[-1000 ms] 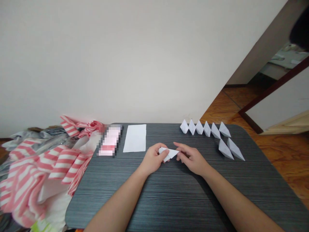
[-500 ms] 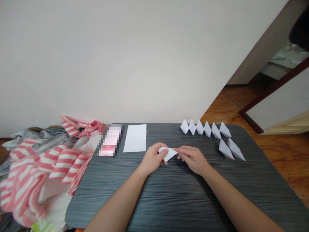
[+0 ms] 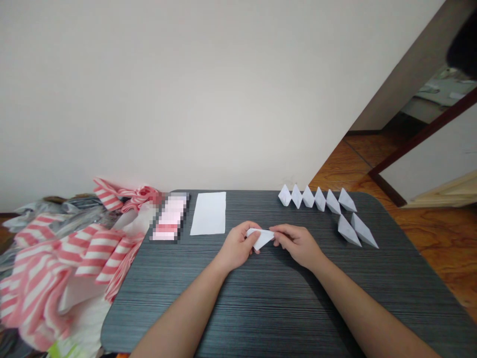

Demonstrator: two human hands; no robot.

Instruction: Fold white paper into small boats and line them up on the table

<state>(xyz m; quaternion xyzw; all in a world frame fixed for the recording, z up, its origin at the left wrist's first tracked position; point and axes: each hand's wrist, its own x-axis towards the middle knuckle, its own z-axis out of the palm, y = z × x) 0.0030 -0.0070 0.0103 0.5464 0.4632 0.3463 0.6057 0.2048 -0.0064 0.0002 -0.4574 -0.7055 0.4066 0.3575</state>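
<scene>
A small piece of folded white paper [image 3: 264, 239] is held between my two hands above the middle of the table. My left hand [image 3: 238, 245] grips its left end, the thumb lying on top and the fingers beneath. At the right tip, my right hand [image 3: 296, 243] pinches the paper between thumb and fingers. Several finished-looking folded paper shapes [image 3: 320, 199] stand in a row at the back right, pointed at their ends. Two more folded paper shapes [image 3: 349, 231] lie in front of that row's right end.
The dark ribbed table [image 3: 257, 308] stands against a pale wall [image 3: 208, 99]. White sheets of paper [image 3: 208, 214] lie left of centre, beside a pixelated pinkish object [image 3: 170, 217]. Red-and-white striped cloth [image 3: 97, 248] is heaped off the table's left side.
The folded paper has tilted slightly, and a fold along its upper edge shows more clearly. Both hands keep their hold with only small shifts.
</scene>
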